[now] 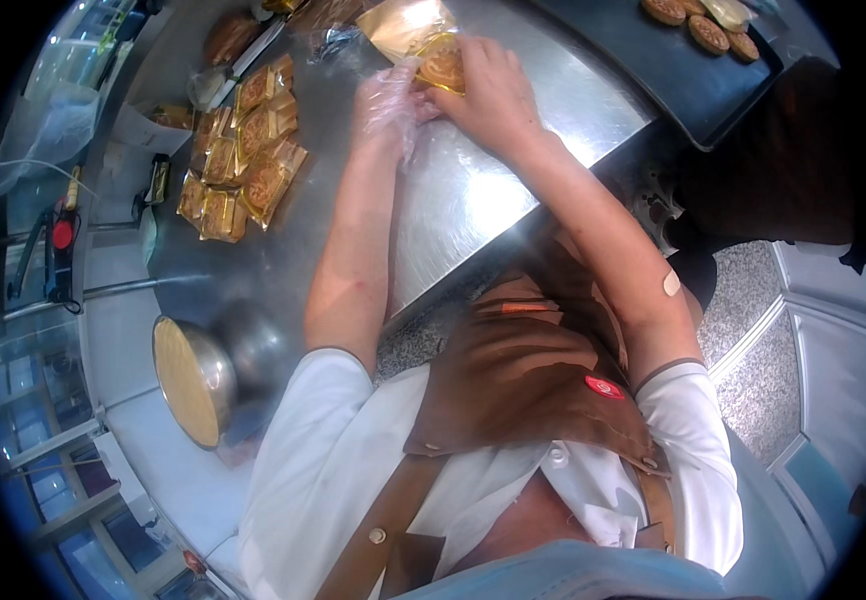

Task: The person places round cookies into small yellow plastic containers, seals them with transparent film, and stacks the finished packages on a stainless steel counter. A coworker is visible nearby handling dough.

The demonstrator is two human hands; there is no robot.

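A round, pattern-stamped pastry (pixel 442 64) in a gold tray is held between my two hands above the steel table. My left hand (pixel 386 109), in a loose transparent plastic glove, grips its left side. On the other side, my bare right hand (pixel 494 94) has its thumb at the lower edge and its fingers along the right. Just beyond the pastry lies a gold-coloured wrapper (pixel 401 28); whether the pastry touches it I cannot tell. Several pastries in gold wrappers (pixel 260 131) lie grouped on the table to the left of my gloved hand.
A dark baking tray (pixel 658 75) bears several unwrapped pastries (pixel 708 35) at the upper right. Along the left stand a metal bowl of pale yellow contents (pixel 191 382) and a white container (pixel 152 127). The steel table's (pixel 470 225) front edge runs below my forearms. A dark-clothed person (pixel 770 165) is at the right.
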